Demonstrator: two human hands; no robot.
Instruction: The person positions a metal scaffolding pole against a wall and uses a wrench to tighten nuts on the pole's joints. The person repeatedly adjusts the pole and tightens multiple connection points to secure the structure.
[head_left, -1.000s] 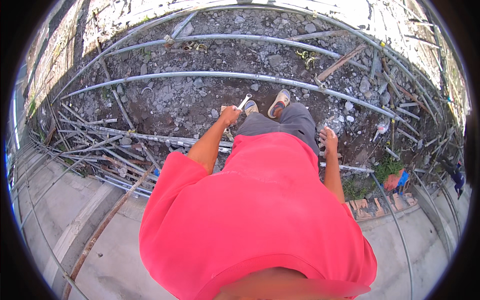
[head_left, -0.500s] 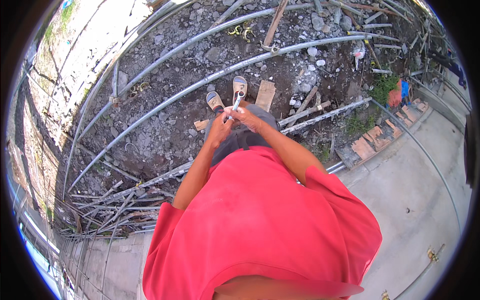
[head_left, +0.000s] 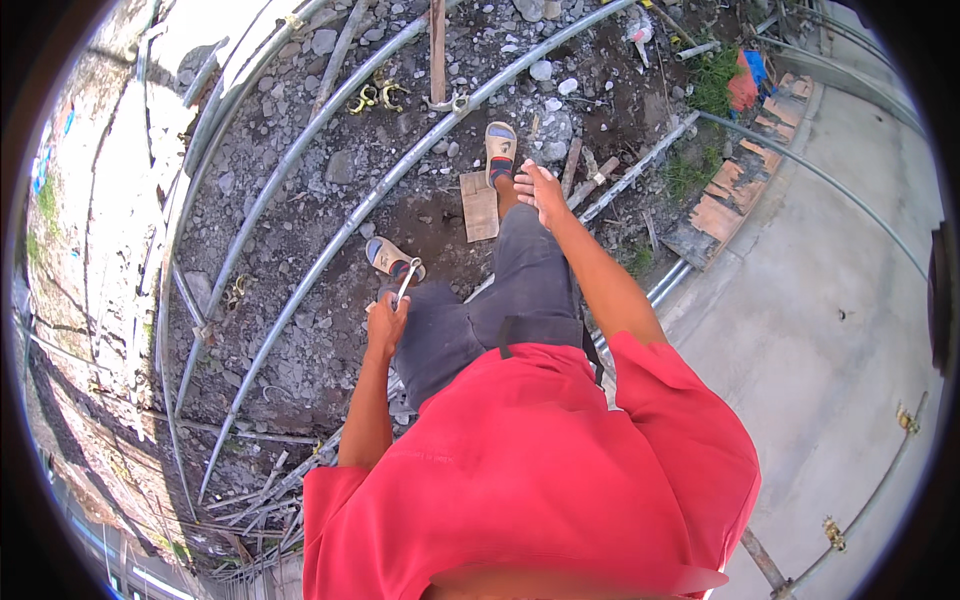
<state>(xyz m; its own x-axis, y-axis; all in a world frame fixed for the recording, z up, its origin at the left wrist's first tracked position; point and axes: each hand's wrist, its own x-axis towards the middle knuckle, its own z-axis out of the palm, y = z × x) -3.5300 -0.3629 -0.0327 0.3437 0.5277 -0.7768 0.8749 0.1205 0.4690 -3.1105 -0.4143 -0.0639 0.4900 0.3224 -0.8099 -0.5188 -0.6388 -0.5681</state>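
Rubble-strewn dirt, dark and littered with grey stones, lies beside a smooth concrete slab (head_left: 820, 300) at an outdoor work site, seen through a round fisheye view from the wearer's head. Nearest is the wearer's own red shirt (head_left: 530, 470), filling the lower middle, with dark grey trousers (head_left: 520, 260) beyond it. The left hand (head_left: 388, 322), beside the left thigh, is closed around the handle of a silvery wrench (head_left: 407, 279); the wrench's ring-shaped end points up and away, overlapping the left sandal (head_left: 383, 255) from this angle. The right hand (head_left: 540, 193) reaches forward over the right leg, palm loosely open with the fingers extended, and nothing shows in its grasp. Its finger detail is small. Both feet wear beige sandals and stand well apart on the dirt, with the right sandal (head_left: 500, 142) farther forward. Between them lies a flat brown board (head_left: 480, 215). Just past the feet, a long grey metal pipe (head_left: 545, 52) curves across the ground. Beyond it are yellowish metal clamps (head_left: 365, 98) and a wooden plank (head_left: 438, 50). Toward the upper right, green weeds (head_left: 712, 85) grow near a crumpled orange-red item (head_left: 743, 88).
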